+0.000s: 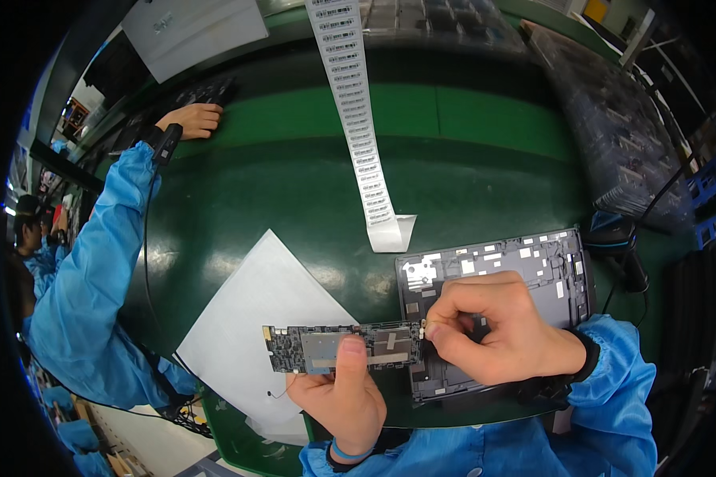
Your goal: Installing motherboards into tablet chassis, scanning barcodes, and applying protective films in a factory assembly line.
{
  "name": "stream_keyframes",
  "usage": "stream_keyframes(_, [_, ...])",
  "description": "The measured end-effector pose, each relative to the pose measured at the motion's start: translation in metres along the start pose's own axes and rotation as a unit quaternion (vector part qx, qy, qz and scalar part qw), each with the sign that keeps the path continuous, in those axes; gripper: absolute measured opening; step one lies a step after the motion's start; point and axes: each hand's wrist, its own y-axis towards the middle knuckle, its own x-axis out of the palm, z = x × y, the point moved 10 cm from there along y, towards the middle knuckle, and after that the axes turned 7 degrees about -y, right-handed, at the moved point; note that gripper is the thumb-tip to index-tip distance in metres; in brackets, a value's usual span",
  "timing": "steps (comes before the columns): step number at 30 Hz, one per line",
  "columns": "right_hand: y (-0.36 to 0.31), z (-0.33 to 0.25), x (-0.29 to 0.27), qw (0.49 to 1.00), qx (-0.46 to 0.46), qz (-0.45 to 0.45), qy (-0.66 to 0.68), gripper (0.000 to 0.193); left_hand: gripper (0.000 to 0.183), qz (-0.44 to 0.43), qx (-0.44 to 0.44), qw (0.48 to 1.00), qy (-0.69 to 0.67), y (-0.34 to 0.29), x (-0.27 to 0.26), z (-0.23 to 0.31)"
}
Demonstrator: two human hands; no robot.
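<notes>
My left hand (344,397) grips a long, dark circuit board (294,347), its thumb pressed on the top face over metal shield plates. From the board's lower edge a thin black wire hangs beside that hand. At the board's right end my right hand (493,330) is closed in a pinch, thumb and forefinger together by a small light-coloured part. What lies between those fingertips is too small to make out. Beneath the right hand is an open dark-grey device casing (533,270) with many small white and silver pads inside.
White sheets (247,310) lie left of the board on the green table (254,191). A strip of barcode labels (358,119) runs down from the back. A handheld scanner (624,246) and stacked clear trays (612,119) stand right. A co-worker's hand (192,121) reaches in at left.
</notes>
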Motion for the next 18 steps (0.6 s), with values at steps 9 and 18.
stream_keyframes(9, [0.003,0.005,0.002,0.999,0.032,-0.043,0.01,0.006,0.012,0.002,-0.04,0.999,-0.012,0.003,0.003,-0.006])
stream_keyframes(18, [0.003,0.009,0.012,0.985,0.057,-0.071,0.148,0.007,0.021,0.039,-0.181,0.977,-0.102,0.007,0.002,-0.021])
